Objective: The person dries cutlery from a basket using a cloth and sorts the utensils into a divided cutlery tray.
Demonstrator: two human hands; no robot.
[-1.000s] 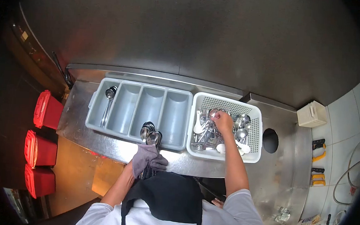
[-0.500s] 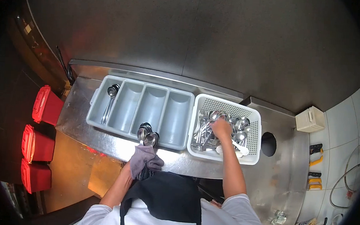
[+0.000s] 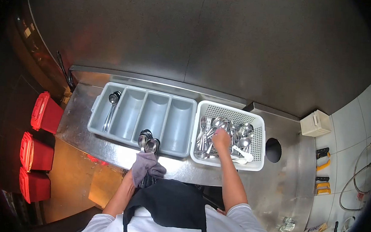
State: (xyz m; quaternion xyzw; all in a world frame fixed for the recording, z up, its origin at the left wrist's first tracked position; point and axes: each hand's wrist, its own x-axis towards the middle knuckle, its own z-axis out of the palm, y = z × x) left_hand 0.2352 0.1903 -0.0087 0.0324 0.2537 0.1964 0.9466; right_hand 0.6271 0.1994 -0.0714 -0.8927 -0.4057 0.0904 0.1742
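A bunch of metal spoons [image 3: 150, 144] stands bowls-up in my left hand [image 3: 135, 182], their handles wrapped in a purple-grey cloth [image 3: 145, 163]. The cloth covers most of that hand's fingers. My right hand [image 3: 221, 139] reaches into a white perforated basket [image 3: 258, 141] heaped with forks, spoons and a few white plastic-looking spoons [image 3: 243, 155]. Its fingers are closed low among the cutlery [image 3: 235, 129], and what they pinch is hidden. Left of the basket lies a grey cutlery tray [image 3: 167, 115] with long compartments; several spoons [image 3: 112, 105] rest in its leftmost one.
The steel counter [image 3: 287, 186] has a round dark hole [image 3: 273, 150] right of the basket. Red lidded bins [image 3: 36, 151] stand below at left. A cream box [image 3: 316, 123] and yellow-and-black-handled tools [image 3: 322, 186] are along the right wall. A steel wall rises behind.
My right hand has shifted slightly toward the near left within the basket's cutlery. The left hand still holds the wrapped spoons. The whole view has shifted a little.
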